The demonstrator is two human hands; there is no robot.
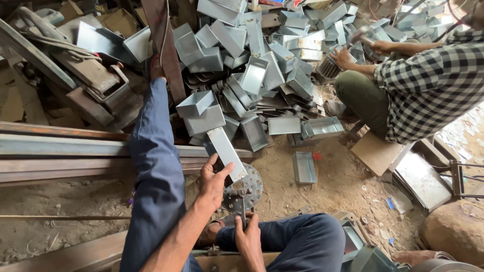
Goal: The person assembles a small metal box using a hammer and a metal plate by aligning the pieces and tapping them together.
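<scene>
Dirt floor [333, 186], metal box pile [262, 60] at top; left hand [214, 181] grips metal channel [227, 153], right hand [249, 236] closed on thin tool [243, 214].

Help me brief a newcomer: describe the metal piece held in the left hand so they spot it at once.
Start at the big pile of grey sheet-metal trays; below it lies a round perforated disc. The long folded channel leans over that disc, steadied by the left hand, the only piece being held.

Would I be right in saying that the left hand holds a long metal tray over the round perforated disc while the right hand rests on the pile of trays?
Not quite: in the head view the right hand grips a thin tool beside the round perforated disc, not the pile of trays. The left hand does hold the long metal tray.
</scene>
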